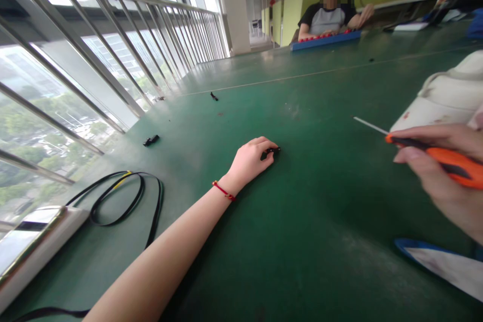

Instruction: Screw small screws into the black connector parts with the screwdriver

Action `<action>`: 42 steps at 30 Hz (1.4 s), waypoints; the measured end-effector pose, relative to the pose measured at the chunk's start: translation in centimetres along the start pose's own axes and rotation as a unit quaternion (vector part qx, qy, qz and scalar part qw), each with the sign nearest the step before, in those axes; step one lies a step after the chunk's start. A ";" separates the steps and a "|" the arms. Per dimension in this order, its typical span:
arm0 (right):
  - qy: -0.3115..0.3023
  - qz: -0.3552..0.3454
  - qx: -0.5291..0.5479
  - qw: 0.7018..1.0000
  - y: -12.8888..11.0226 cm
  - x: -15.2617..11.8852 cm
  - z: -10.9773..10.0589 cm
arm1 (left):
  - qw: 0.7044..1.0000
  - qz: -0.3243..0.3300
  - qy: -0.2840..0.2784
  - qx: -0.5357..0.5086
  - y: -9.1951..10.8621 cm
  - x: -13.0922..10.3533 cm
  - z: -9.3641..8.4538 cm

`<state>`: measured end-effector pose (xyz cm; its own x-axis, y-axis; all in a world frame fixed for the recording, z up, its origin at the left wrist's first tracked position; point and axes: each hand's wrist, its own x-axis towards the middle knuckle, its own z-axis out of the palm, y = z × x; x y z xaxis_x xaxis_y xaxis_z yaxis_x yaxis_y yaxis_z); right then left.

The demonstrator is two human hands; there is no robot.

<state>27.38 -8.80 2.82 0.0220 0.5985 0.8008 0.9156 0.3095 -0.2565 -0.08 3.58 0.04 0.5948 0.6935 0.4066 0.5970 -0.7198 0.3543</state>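
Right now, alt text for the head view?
At a green table, the left hand pinches a small black part; the right hand holds an orange-and-black screwdriver. A black strap lies loosely looped at left, and a person is across the table.

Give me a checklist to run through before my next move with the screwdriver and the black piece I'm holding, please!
1. Left grip has the black piece: ok.
2. Right grip is around the handle of the screwdriver: ok.
3. Screwdriver tip touches the piece: not ok, they're apart.
4. Strap is away from the piece: ok, it lies off to the left.
5. Tip's shape is right: cannot tell, it's too small to see.
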 end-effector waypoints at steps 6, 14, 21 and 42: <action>-0.081 -0.085 0.090 0.989 -5.3 2.1 3.3 | 1.000 -0.001 -0.001 0.006 0.1 -0.1 0.0; -0.159 -0.027 0.171 0.972 -6.1 1.4 9.4 | 1.000 -0.008 -0.005 0.020 0.1 -0.1 -0.1; -0.186 0.120 0.240 0.945 -5.0 0.9 9.0 | 0.999 -0.011 -0.003 0.035 0.1 -0.1 -0.1; -0.226 0.105 0.257 0.934 -5.1 0.6 9.2 | 0.999 0.037 -0.024 -0.009 0.2 -0.1 -0.2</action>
<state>19.00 -3.21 -0.38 -0.0979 0.9008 0.4230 0.5937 0.3940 -0.7016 -0.15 3.41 0.29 0.6621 0.6391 0.3914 0.5410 -0.7690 0.3406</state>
